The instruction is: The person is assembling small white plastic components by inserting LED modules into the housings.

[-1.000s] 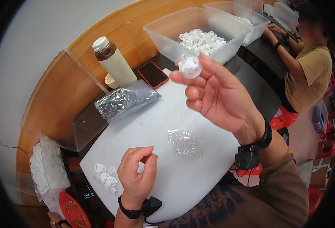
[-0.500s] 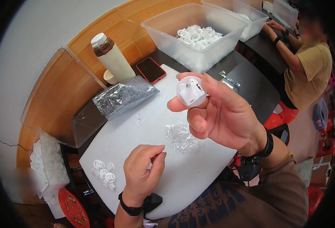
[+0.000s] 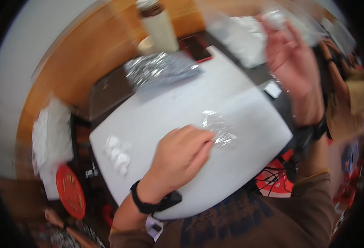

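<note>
My right hand [image 3: 294,68] is raised at the upper right, by a translucent bin. A round white plastic part [image 3: 275,19], blurred by motion, sits between its fingertips. My left hand [image 3: 180,155] hangs over the white foam sheet [image 3: 157,107] with its fingers pinched together. Whether they hold anything small is hidden. Just beyond these fingers lies a loose pile of small clear plastic pieces [image 3: 223,131]. Several white plastic parts [image 3: 118,155] lie in a cluster toward the sheet's left side.
A filled clear plastic bag [image 3: 161,72], a phone [image 3: 196,47] and a thermos bottle [image 3: 160,29] stand along the far side. White parts show in the translucent bin [image 3: 246,43]. At left are another full bin [image 3: 53,136] and a red stool [image 3: 70,191]. Other people sit nearby.
My right hand has gone up and away to the right with the round white part, to the bin. My left hand has moved right, closer to the clear pieces. The view has shifted.
</note>
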Available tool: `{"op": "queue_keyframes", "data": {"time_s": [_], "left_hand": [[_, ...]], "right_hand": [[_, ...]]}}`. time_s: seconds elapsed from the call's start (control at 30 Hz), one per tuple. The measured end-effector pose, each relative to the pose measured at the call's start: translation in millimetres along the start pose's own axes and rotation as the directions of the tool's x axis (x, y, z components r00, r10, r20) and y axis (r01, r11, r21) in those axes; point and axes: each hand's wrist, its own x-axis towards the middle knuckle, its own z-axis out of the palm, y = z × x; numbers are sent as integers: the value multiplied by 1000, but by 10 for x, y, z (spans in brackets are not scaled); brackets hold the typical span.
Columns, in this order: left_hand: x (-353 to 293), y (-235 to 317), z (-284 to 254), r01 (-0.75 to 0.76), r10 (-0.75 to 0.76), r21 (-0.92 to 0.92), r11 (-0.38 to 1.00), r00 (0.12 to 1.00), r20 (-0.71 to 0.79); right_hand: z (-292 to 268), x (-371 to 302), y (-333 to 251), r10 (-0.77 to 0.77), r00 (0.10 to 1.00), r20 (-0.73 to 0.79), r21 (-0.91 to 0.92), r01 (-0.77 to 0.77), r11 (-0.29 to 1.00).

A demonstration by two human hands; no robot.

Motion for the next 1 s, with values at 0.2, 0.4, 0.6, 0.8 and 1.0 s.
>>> {"op": "queue_keyframes", "data": {"time_s": [0.2,0.4,0.6,0.8,1.0], "left_hand": [[-248,32,-78,20,-24,37,999,995,99],[-697,-275,-623,453,-410,287,844,890,-199],[-950,-518,-853,402,-395,757,516,895,-206],[-947,-615,-724,364,-421,790,493,895,-150],[-717,-458,-664,393,-344,537,746,919,-194]], "right_hand": [[142,371,49,90,990,-108,-140,-105,985],[416,-64,778,294,929,-225,-157,-333,930],[239,-234,1354,474,823,-312,-43,-510,859],[-111,-194,1326,389,873,-294,-134,-441,888],[-151,-229,1290,329,903,-277,-282,-404,870]]}}
